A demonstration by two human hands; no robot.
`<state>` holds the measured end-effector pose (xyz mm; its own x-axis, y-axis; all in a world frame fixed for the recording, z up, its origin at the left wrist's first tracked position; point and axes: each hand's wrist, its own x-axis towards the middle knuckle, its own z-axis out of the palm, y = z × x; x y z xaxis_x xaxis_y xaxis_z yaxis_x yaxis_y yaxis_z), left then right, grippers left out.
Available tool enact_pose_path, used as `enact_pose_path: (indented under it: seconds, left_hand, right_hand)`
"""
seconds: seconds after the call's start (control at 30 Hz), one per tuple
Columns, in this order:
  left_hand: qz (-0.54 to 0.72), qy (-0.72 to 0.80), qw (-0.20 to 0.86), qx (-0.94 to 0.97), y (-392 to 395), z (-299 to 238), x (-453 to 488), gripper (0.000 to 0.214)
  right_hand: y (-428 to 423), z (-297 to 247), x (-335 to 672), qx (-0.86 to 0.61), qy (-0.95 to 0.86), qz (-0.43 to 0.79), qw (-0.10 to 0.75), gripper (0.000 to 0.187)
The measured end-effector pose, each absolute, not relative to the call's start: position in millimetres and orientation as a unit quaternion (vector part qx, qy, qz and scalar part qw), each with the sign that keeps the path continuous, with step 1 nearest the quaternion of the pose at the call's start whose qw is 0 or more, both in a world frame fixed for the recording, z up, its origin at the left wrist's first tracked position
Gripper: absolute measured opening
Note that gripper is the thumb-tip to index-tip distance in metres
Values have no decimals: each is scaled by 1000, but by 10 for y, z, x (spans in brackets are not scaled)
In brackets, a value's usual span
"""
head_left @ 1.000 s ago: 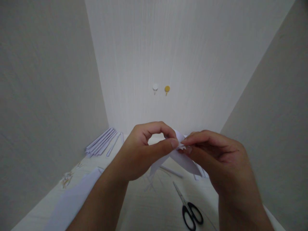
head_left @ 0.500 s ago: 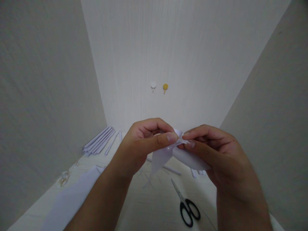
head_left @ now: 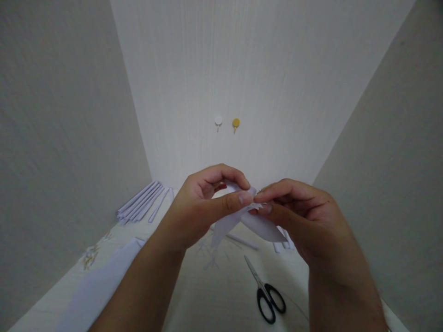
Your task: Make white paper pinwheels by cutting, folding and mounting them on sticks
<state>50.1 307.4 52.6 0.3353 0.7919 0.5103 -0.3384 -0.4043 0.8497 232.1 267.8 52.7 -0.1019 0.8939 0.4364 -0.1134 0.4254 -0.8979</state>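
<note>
Between my two hands, above the table, is a white paper piece [head_left: 261, 226] with pointed, petal-like flaps hanging down. My left hand [head_left: 211, 203] pinches its gathered middle between thumb and forefinger. From the other side my right hand [head_left: 294, 210] closes thumb and fingertips on the same gathered spot, where a small jagged paper end pokes out. The fingertips of both hands nearly meet and hide part of the fold. Below them on the table lie scissors [head_left: 265, 290] with black handles, their blades together and pointing away from me.
Rolled white paper sticks [head_left: 140, 203] lie in a row at the back left. A white paper sheet [head_left: 93, 286] is beside my left forearm. Thin paper scraps [head_left: 211, 258] and one paper stick [head_left: 242, 240] lie mid-table. White and yellow hooks [head_left: 236, 123] are on the back wall.
Both hands have shifted slightly left with the paper, still pinching it. Its flaps have turned a little, and the jagged end shows more clearly. The view has moved slightly.
</note>
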Motion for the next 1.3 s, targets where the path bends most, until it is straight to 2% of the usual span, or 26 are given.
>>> enact_pose_path:
  seconds: [0.23, 0.37, 0.57, 0.77, 0.97, 1.1, 1.3]
  left_hand:
    - [590, 225, 420, 653, 3117, 488, 475, 41]
    - [588, 228, 440, 640, 3116, 478, 519, 61]
    - [597, 212, 532, 561, 3077, 457, 678, 51]
    - [715, 231, 430, 501, 3096, 423, 797, 45]
    - [769, 236, 352, 478, 3111, 430, 800, 26]
    - [765, 231, 373, 472, 3112, 409, 778, 9]
    - [723, 281, 383, 501, 3066, 403, 843, 10]
  right_hand:
    - [2666, 517, 2324, -345, -646, 347, 586, 3]
    - [2660, 512, 2319, -318, -656, 354, 586, 8]
    - [2680, 484, 2276, -301, -649, 363, 597, 14]
    - [2721, 457, 2238, -272, -614, 418, 612, 12]
    - [2774, 477, 2273, -271, -575, 437, 637, 9]
    - [2796, 479, 2298, -278, -556, 424, 659, 7]
    - [2824, 480, 2277, -272, -533, 409, 689, 8]
